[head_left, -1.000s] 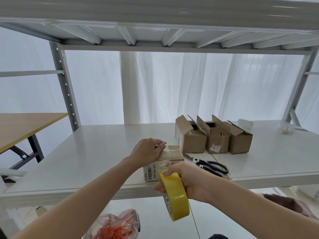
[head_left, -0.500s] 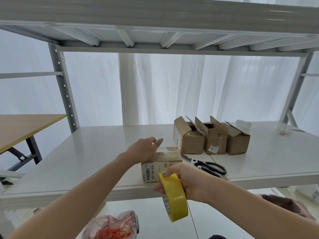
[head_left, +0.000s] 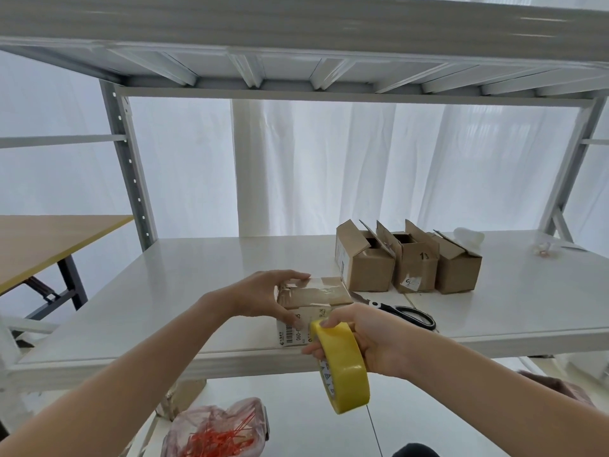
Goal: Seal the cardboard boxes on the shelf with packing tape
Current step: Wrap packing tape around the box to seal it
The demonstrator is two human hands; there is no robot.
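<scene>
Shelf [head_left: 164, 291]: white, carries all the task's things.

Open boxes [head_left: 405, 265]: three in a row at far right, flaps up, no tape on them. They have not moved over the last second. Judged still to be sealed.

Box [head_left: 316, 293]: at the shelf's near edge, centre, flaps down, with a glossy strip across the top. It sits in the same place as a second ago, but its top is now bare, since the palm that pressed there has gone. That suggests the top strip is stuck down and this box is close to finished.

Roll [head_left: 342, 367]: yellow tape, on edge just off the shelf's near lip, touching or just in front of the box's near face. Its place is barely changed. Whether a strip runs from it to the box cannot be told.

Scissors [head_left: 408, 315]: flat on the shelf, right of the box, untouched.

Left hand [head_left: 260, 296]: has shifted from the box top to its left end. Its fingers [head_left: 293, 276] are spread wide over the far top edge, with the thumb on the near face, gripping the box.

Right hand [head_left: 372, 338]: its fingers [head_left: 313, 349] are curled tight round the roll, thumb on top.
</scene>
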